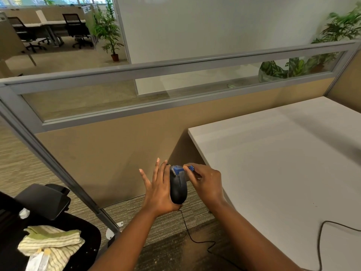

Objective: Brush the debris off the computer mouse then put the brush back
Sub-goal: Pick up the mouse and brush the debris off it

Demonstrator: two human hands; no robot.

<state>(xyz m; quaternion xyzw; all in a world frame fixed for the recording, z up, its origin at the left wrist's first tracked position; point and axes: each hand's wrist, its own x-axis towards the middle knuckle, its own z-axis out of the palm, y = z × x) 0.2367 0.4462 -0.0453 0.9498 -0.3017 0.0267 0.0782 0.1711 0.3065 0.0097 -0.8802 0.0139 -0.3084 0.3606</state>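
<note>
A black wired computer mouse (178, 189) is held in the air over the carpet, just left of the white desk's (273, 163) corner. My left hand (159, 194) holds it from the left side; the fingers point straight up and the thumb is hidden behind the mouse. My right hand (207, 184) pinches a small blue brush (183, 169) by its handle. The brush head lies on the front end of the mouse, where pale debris shows. The mouse cable (192, 239) hangs down and loops up onto the desk.
A tan cubicle partition (109, 153) with a glass strip stands right behind my hands. At lower left is a black office chair (45, 200) carrying a green striped cloth (50, 243). Carpet lies below.
</note>
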